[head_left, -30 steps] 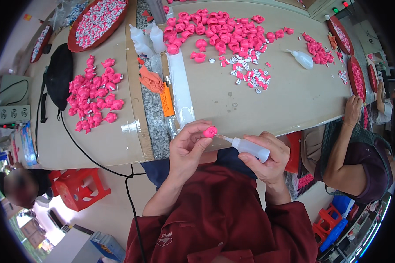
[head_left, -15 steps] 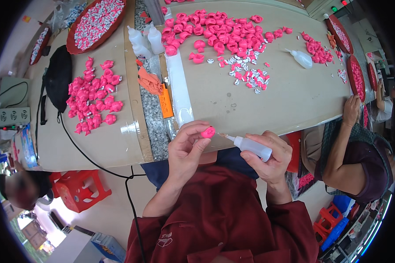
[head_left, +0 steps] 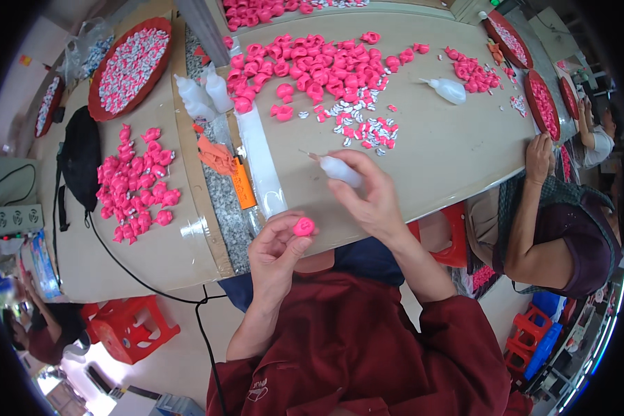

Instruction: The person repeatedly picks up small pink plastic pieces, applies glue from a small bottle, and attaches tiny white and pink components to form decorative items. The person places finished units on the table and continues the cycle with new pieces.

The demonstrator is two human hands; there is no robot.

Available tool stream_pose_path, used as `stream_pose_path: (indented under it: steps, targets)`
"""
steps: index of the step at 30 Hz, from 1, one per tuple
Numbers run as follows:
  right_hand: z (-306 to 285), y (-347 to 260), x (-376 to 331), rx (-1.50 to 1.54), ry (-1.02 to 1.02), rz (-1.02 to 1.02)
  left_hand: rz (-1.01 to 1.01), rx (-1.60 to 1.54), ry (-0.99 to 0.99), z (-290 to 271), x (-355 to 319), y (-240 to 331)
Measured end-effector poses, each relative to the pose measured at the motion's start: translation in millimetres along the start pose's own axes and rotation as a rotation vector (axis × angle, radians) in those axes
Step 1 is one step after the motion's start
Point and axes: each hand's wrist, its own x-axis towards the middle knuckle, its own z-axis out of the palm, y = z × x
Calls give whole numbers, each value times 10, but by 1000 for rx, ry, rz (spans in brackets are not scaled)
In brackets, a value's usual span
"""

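Right hand (head_left: 371,194) lifts white squeeze bottle (head_left: 340,169) away over table (head_left: 451,159) (grip stays closed); left hand (head_left: 277,253) still pinches pink piece (head_left: 303,226), now apart.

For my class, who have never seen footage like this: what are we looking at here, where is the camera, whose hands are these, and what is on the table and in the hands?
There is no machine: a person in a dark red top works with bare hands. The one picture comes from a wide camera worn on that person's head, looking down, so straight edges bend near the rim. The left hand pinches a small pink piece at the fingertips. The right hand holds a small white squeeze bottle, its thin nozzle pointing left. On the table lie heaps of pink pieces, a smaller pink heap, little white bits and round red trays. Another person's arm rests at the right.
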Motion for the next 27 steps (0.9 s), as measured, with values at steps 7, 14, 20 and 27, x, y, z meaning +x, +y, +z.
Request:
stream_pose_path:
  steps: [7, 14, 20, 27]
  targets:
    - [240, 78, 170, -321, -13, -84, -27, -19, 34, 0, -35, -22]
    - [-145, -39, 36, -520, 143, -168, -45, -37, 33, 9, -39, -32]
    - [-429, 51, 230, -887, 209, -218, -45, -20, -23, 109, 3, -39]
    - [-433, -186, 73, -477, 21, -94, -94, 13, -39, 117, 74, -36]
